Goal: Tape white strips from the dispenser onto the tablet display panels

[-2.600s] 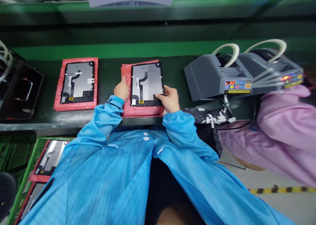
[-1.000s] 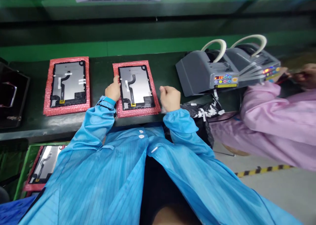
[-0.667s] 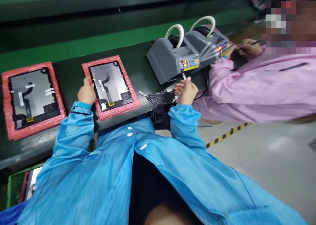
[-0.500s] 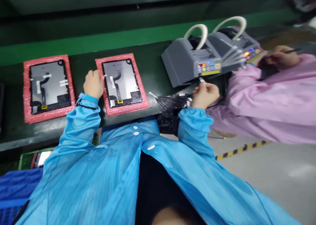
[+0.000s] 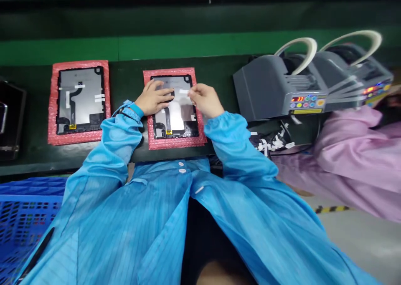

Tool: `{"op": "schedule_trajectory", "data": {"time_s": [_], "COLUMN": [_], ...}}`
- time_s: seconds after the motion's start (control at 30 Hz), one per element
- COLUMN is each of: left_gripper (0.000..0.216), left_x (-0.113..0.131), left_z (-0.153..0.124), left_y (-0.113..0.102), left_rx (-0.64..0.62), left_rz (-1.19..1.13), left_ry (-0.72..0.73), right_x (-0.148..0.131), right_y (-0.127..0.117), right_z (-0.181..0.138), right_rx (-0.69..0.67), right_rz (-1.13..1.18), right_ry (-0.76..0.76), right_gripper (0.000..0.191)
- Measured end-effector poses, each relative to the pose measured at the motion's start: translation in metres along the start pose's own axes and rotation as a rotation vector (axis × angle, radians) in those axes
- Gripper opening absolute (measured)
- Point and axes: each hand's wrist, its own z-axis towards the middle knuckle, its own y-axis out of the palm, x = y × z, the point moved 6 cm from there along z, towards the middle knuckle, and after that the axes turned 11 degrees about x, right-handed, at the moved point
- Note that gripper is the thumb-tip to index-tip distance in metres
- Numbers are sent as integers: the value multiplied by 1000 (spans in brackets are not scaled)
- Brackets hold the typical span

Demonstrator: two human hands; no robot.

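While the left hand (image 5: 155, 98) lies flat on the likely fragile panel (image 5: 180, 119), the right hand (image 5: 205, 100) pinches a flimsy tape strip (image 5: 184, 92) by its end near 12 o'clock

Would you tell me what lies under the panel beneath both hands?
A pink bubble-wrap sheet shows around the panel, on the dark belt. Anything else beneath the panel is covered. The left hand touches it; the right hand pinches a tape strip.
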Motion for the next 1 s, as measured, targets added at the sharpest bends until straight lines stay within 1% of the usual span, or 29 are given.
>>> {"op": "schedule_trajectory", "data": {"time_s": [0.1,0.2,0.33,0.43,0.6,0.67,0.73,0.8,0.9,1.0], "left_gripper": [36,31,33,38,55,58,57,52,48,44], "left_x": [1,2,4,5,8,7,5,4,4,6], "left_z": [-2,-2,-1,-2,-3,-4,-4,-4,-4,-3], "left_y": [-2,-5,-4,-3,-5,-5,-5,-4,-4,-5], "left_rx": [3,26,-5,-26,-18,-1,18,33,53,59], "left_rz": [-55,-142,-157,-145,-152,-161,-168,-169,-164,-149], "left_ry": [-46,-91,-113,-118,-95,-105,-115,-114,-108,-90], "right_x": [5,8,5,-1,-10,-10,-9,-9,-12,-15], "right_y": [28,38,38,37,38,38,39,39,40,39], "right_z": [21,25,26,25,24,25,27,27,23,17], "right_rx": [-81,-81,-66,-73,-85,-87,-87,-69,6,61], "right_rz": [-56,-165,-362,-475,-594,-618,-638,-662,-729,-810], "right_ry": [68,83,42,45,54,61,49,4,-48,-49], "right_gripper": [20,19,16,15,15,14,14,13,20,25]}}
